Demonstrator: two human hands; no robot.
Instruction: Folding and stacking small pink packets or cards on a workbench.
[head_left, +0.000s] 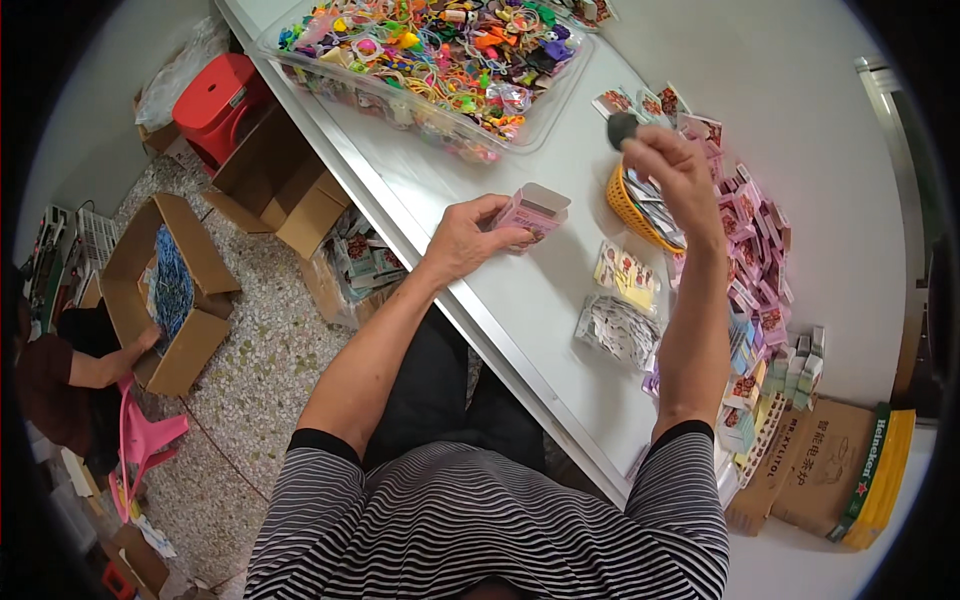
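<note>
A small pink cardboard box with its top flap standing up is in my left hand, thumb on its front. It is held just over the white table. My right hand is raised above a yellow basket of flat packets. Its fingertips pinch a dark, round, flat piece, blurred, whose kind I cannot make out. Below that hand lie a clear bag of yellowish cards and a clear bag of white and grey pieces.
A clear plastic bin of colourful small trinkets stands at the far left of the table. Many pink boxes are heaped along the wall. Cardboard boxes and a red stool are on the floor, where another person's hand reaches in.
</note>
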